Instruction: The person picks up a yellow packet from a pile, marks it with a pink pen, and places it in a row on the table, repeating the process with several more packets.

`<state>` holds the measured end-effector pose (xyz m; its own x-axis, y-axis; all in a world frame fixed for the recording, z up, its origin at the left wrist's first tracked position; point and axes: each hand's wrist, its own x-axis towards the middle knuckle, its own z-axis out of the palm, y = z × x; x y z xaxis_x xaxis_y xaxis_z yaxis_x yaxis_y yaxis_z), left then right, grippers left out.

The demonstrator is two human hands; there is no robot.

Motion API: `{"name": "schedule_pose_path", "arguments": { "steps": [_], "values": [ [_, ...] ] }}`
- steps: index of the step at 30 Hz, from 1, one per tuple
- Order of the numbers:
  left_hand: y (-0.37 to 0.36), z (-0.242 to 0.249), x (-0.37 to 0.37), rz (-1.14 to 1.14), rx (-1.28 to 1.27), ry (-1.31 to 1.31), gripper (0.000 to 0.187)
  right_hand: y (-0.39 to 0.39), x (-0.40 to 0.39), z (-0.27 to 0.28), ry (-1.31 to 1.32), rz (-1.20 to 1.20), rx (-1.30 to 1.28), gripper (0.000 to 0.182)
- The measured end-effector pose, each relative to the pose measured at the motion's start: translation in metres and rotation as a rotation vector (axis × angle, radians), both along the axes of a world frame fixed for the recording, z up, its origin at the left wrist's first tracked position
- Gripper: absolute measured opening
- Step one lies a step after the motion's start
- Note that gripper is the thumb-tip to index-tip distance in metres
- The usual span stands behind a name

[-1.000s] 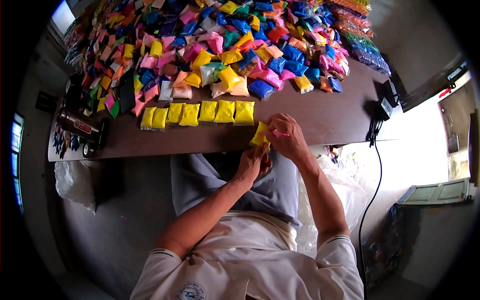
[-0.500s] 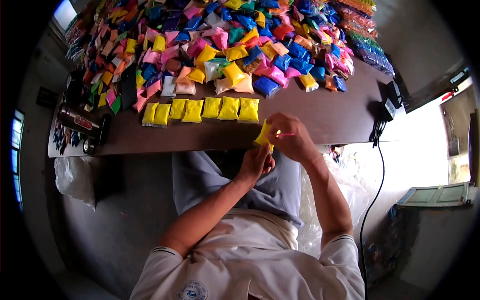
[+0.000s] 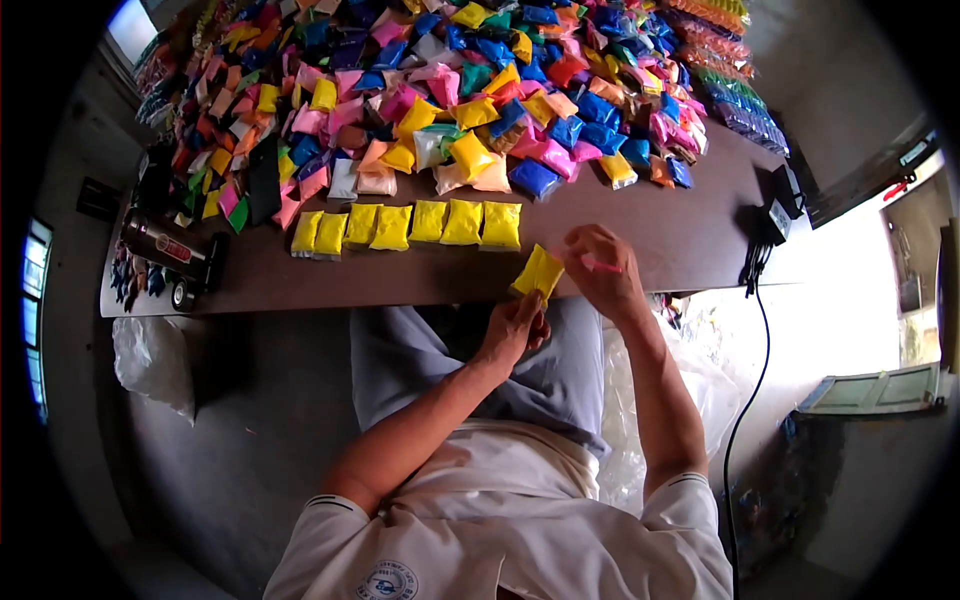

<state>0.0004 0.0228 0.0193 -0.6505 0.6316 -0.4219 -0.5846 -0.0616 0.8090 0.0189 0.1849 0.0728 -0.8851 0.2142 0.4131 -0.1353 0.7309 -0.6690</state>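
Note:
A yellow packet (image 3: 539,272) is pinched at its lower end by my left hand (image 3: 518,325), just over the table's front edge. To the right of the packet, my right hand (image 3: 602,267) is closed round a thin pink tool (image 3: 604,266), its fingertips near the packet's upper right side. Several yellow packets (image 3: 388,227) lie side by side in a row on the brown table (image 3: 400,278), left of my hands.
A large heap of coloured packets (image 3: 440,90) covers the back of the table. A dark bottle (image 3: 165,245) lies at the left. A black adapter (image 3: 780,215) with its cable is at the right, and plastic bags (image 3: 150,360) hang below.
My right hand has moved right, away from the yellow packet, which now shows more fully in my left hand. The view has shifted slightly.

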Motion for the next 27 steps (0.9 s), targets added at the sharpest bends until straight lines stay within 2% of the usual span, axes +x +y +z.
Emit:
{"name": "schedule_pose_path", "arguments": {
  "steps": [3, 7, 9, 11, 12, 13, 15, 17, 19, 21, 23, 24, 25, 27],
  "values": [
    [0.0, 0.0, -0.001, -0.027, 0.014, 0.005, 0.041, -0.011, 0.01, -0.01, 0.08, 0.102, -0.015, 0.012],
    [0.0, 0.001, -0.001, -0.034, -0.024, 0.05, 0.041, 0.0, 0.003, -0.016, 0.093, 0.016, 0.118, 0.012],
    [0.001, -0.002, -0.004, -0.043, 0.055, 0.12, 0.042, 0.012, 0.0, -0.02, 0.109, -0.049, 0.192, 0.012],
    [0.0, 0.001, -0.001, -0.034, 0.032, 0.099, 0.042, 0.025, -0.002, -0.029, 0.151, -0.217, 0.123, 0.011],
    [0.0, 0.003, -0.002, -0.022, 0.006, 0.075, 0.042, 0.026, 0.001, -0.023, 0.114, -0.198, -0.014, 0.009],
    [-0.001, 0.001, -0.002, -0.021, 0.006, 0.078, 0.042, 0.023, 0.003, -0.02, 0.117, -0.198, -0.015, 0.009],
    [-0.003, -0.004, 0.0, -0.024, 0.004, 0.069, 0.041, 0.014, 0.015, -0.007, -0.015, -0.311, -0.109, 0.008],
    [-0.001, -0.004, 0.001, -0.017, 0.0, 0.057, 0.041, 0.0, 0.025, 0.004, -0.049, -0.306, -0.203, 0.007],
    [0.0, -0.002, 0.0, -0.008, -0.001, 0.056, 0.041, -0.006, 0.031, 0.005, -0.139, -0.263, -0.422, 0.009],
    [0.001, -0.001, -0.001, -0.02, 0.002, 0.028, 0.04, -0.01, 0.029, -0.001, -0.15, -0.248, -0.431, 0.011],
    [0.002, 0.0, 0.0, -0.019, 0.0, 0.028, 0.04, -0.015, 0.021, -0.012, 0.058, -0.14, -0.064, 0.011],
    [0.002, 0.001, 0.0, -0.017, -0.001, 0.027, 0.039, -0.02, 0.017, -0.011, 0.023, -0.143, -0.004, 0.019],
    [0.002, 0.003, 0.0, -0.015, -0.001, 0.03, 0.039, -0.027, 0.014, -0.008, 0.026, -0.142, -0.004, 0.019],
    [0.004, 0.006, 0.002, -0.026, -0.04, 0.04, 0.039, -0.042, 0.009, -0.001, -0.114, -0.289, 0.163, 0.03]
  ]
}}
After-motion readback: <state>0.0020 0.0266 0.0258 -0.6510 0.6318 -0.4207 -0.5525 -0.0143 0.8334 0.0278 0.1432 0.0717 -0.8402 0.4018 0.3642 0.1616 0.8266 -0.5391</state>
